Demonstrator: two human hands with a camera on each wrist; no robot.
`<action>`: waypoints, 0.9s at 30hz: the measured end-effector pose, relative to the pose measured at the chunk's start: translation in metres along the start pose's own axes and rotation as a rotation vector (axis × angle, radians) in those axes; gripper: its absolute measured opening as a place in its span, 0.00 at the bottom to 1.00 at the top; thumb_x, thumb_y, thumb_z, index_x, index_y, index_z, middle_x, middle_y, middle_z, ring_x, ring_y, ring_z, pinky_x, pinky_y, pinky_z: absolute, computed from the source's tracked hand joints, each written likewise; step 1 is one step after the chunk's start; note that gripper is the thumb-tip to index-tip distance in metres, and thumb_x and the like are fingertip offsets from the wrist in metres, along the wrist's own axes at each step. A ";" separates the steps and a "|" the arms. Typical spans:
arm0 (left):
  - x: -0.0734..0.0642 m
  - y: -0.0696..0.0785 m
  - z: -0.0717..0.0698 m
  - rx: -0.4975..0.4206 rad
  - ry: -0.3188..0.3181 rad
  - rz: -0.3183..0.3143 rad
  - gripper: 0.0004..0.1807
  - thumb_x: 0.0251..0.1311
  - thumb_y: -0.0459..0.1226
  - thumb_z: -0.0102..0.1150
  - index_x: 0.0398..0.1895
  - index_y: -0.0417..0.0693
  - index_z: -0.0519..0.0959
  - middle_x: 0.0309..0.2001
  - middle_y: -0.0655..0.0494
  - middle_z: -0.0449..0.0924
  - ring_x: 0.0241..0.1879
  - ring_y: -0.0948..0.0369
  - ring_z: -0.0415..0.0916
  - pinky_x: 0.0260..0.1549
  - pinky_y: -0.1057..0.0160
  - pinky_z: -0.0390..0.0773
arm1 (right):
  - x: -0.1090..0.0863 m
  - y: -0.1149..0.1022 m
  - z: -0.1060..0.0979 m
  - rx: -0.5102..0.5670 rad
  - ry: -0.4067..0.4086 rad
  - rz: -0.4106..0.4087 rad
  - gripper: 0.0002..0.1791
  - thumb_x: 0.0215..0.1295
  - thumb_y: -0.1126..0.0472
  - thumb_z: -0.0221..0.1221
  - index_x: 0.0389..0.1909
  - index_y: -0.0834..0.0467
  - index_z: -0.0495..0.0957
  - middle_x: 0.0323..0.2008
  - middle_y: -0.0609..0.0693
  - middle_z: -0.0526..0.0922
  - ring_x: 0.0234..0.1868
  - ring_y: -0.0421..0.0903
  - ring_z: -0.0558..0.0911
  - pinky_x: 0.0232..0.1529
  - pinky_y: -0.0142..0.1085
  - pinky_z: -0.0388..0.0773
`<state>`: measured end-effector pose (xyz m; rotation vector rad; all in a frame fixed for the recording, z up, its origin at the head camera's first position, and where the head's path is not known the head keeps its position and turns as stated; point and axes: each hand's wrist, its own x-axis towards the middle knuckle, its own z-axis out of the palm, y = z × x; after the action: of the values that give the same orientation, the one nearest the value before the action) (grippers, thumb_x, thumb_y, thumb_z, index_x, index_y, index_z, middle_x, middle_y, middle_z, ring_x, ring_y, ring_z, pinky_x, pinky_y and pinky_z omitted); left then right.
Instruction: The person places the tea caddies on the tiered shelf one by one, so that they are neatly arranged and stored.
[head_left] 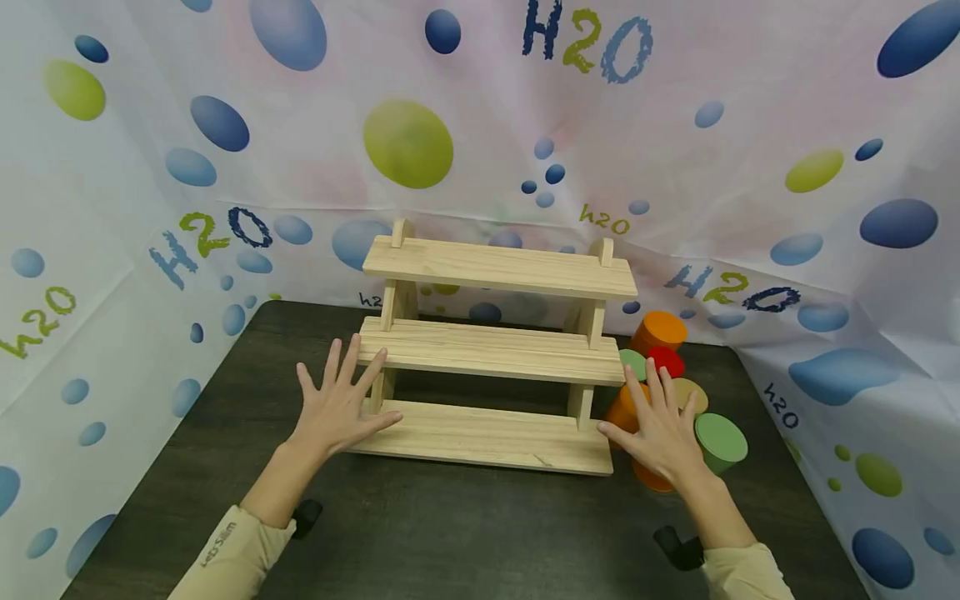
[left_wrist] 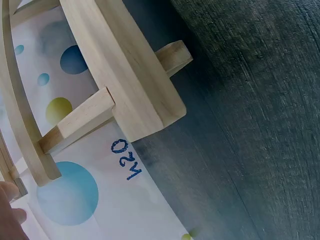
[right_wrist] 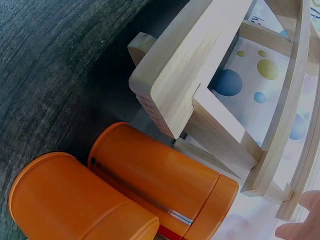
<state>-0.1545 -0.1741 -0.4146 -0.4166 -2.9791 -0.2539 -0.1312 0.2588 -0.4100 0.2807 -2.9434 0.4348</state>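
Note:
A three-tier shelf of pale wood (head_left: 491, 350) stands on the dark table. At its left end my left hand (head_left: 335, 410) is held with spread fingers, the fingertips overlapping the middle board and the thumb overlapping the bottom board. My right hand (head_left: 664, 433) is likewise spread at the right end, over a group of round canisters that it partly hides. Among them are an orange canister (head_left: 663, 330), a red one (head_left: 666, 362), a tan one (head_left: 692, 395) and a green one (head_left: 722, 442). Neither hand grips anything.
Two orange canisters, the nearer (right_wrist: 75, 205) and the farther (right_wrist: 165, 175), stand close beside the shelf's right end in the right wrist view. A white sheet printed with bubbles (head_left: 408, 143) hangs behind and around the dark table (head_left: 480, 533). Black straps show at both wrists.

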 end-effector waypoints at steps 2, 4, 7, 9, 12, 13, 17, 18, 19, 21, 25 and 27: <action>-0.001 0.000 0.001 -0.005 0.001 0.000 0.51 0.47 0.68 0.50 0.72 0.61 0.46 0.72 0.45 0.29 0.69 0.43 0.31 0.52 0.28 0.33 | -0.001 0.000 0.000 0.015 -0.005 0.007 0.49 0.54 0.38 0.57 0.69 0.60 0.49 0.69 0.67 0.41 0.67 0.67 0.42 0.54 0.70 0.31; -0.002 -0.001 0.001 -0.022 0.001 -0.001 0.50 0.48 0.67 0.52 0.72 0.62 0.46 0.71 0.44 0.30 0.68 0.42 0.33 0.53 0.28 0.36 | -0.002 0.001 0.000 0.035 -0.011 0.017 0.49 0.55 0.38 0.57 0.70 0.61 0.49 0.68 0.67 0.41 0.67 0.67 0.42 0.54 0.70 0.31; -0.005 -0.002 0.002 -0.081 0.004 -0.011 0.49 0.50 0.63 0.54 0.72 0.63 0.44 0.71 0.43 0.30 0.67 0.40 0.36 0.53 0.29 0.38 | -0.005 0.003 0.001 0.086 -0.002 0.028 0.50 0.55 0.38 0.57 0.69 0.63 0.48 0.68 0.68 0.42 0.66 0.68 0.43 0.54 0.70 0.31; -0.008 -0.004 0.003 -0.135 0.014 -0.014 0.48 0.53 0.60 0.55 0.72 0.63 0.43 0.71 0.42 0.30 0.66 0.39 0.38 0.54 0.31 0.41 | -0.007 0.004 0.003 0.129 0.020 0.030 0.51 0.55 0.38 0.57 0.69 0.64 0.47 0.68 0.69 0.43 0.66 0.69 0.45 0.54 0.70 0.32; -0.015 -0.007 0.006 -0.210 0.060 -0.002 0.45 0.55 0.53 0.57 0.72 0.60 0.45 0.70 0.38 0.33 0.64 0.35 0.43 0.52 0.33 0.51 | -0.012 0.008 0.007 0.209 0.072 0.028 0.51 0.54 0.41 0.60 0.69 0.66 0.48 0.67 0.69 0.46 0.65 0.70 0.47 0.55 0.69 0.35; -0.018 -0.009 0.008 -0.232 0.084 0.007 0.45 0.56 0.51 0.58 0.72 0.59 0.46 0.69 0.37 0.35 0.62 0.35 0.45 0.49 0.34 0.56 | -0.015 0.009 0.009 0.239 0.092 0.028 0.51 0.53 0.43 0.61 0.68 0.67 0.48 0.67 0.69 0.47 0.65 0.70 0.48 0.55 0.68 0.37; -0.028 -0.016 0.016 -0.310 0.176 0.031 0.42 0.56 0.45 0.61 0.71 0.55 0.51 0.65 0.35 0.42 0.53 0.39 0.55 0.33 0.46 0.69 | -0.026 0.015 0.013 0.357 0.156 0.062 0.50 0.53 0.50 0.64 0.69 0.66 0.47 0.66 0.70 0.48 0.65 0.69 0.49 0.57 0.66 0.42; -0.030 -0.018 0.018 -0.328 0.191 0.033 0.41 0.56 0.45 0.61 0.71 0.55 0.52 0.64 0.35 0.43 0.50 0.42 0.56 0.30 0.50 0.69 | -0.029 0.016 0.013 0.384 0.167 0.080 0.50 0.53 0.52 0.64 0.69 0.66 0.46 0.66 0.70 0.48 0.65 0.69 0.49 0.57 0.65 0.44; -0.032 -0.020 0.021 -0.338 0.201 0.033 0.40 0.56 0.44 0.61 0.70 0.54 0.53 0.63 0.35 0.46 0.47 0.44 0.57 0.28 0.54 0.67 | -0.032 0.017 0.014 0.408 0.175 0.101 0.50 0.54 0.53 0.64 0.69 0.65 0.46 0.66 0.69 0.48 0.65 0.68 0.50 0.57 0.65 0.45; -0.035 -0.024 0.026 -0.357 0.204 0.030 0.38 0.56 0.44 0.61 0.69 0.53 0.56 0.60 0.34 0.50 0.42 0.48 0.57 0.26 0.58 0.63 | -0.038 0.018 0.014 0.453 0.184 0.150 0.49 0.55 0.54 0.63 0.70 0.63 0.44 0.67 0.68 0.47 0.65 0.68 0.49 0.56 0.65 0.46; -0.036 -0.032 0.036 -0.377 0.155 0.009 0.35 0.56 0.45 0.60 0.66 0.49 0.61 0.53 0.36 0.55 0.39 0.50 0.55 0.27 0.59 0.60 | -0.046 0.023 0.014 0.511 0.204 0.233 0.48 0.56 0.56 0.62 0.70 0.62 0.44 0.68 0.66 0.46 0.66 0.67 0.48 0.57 0.65 0.46; -0.035 -0.036 0.039 -0.378 0.123 0.001 0.34 0.57 0.45 0.60 0.66 0.48 0.63 0.49 0.38 0.57 0.40 0.49 0.55 0.27 0.58 0.61 | -0.050 0.026 0.014 0.527 0.220 0.267 0.48 0.56 0.56 0.62 0.70 0.62 0.44 0.68 0.66 0.47 0.66 0.67 0.49 0.57 0.64 0.45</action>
<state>-0.1348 -0.2105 -0.4637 -0.4209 -2.8053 -0.8170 -0.0895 0.2870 -0.4393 -0.1031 -2.6066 1.1956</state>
